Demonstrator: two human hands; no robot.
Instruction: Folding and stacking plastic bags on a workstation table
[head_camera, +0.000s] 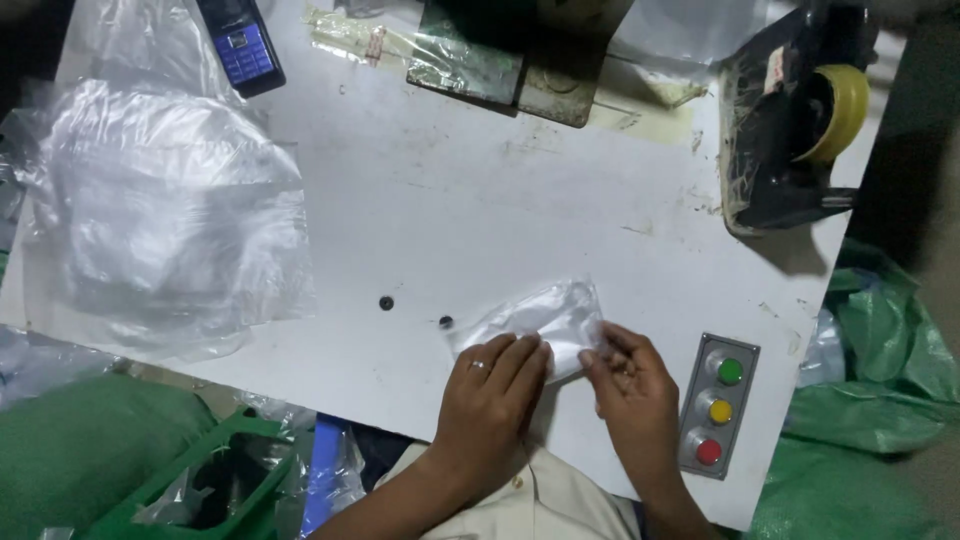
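Two hands on small clear plastic bag at bench front edge: left hand presses flat, right hand pinches its corner. Keep film taut, crease even.

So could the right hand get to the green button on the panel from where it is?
Probably yes: the right hand sits just left of the button panel, with bare table between it and the green button, though it pinches the small clear bag.

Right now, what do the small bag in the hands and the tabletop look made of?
Small bag: thin clear plastic film, glossy and crinkled; the table shows through. The left hand presses it flat, the right hand pinches its edge. Tabletop: hard white board, matte, scuffed and stained, probably laminate or painted; cannot tell which.
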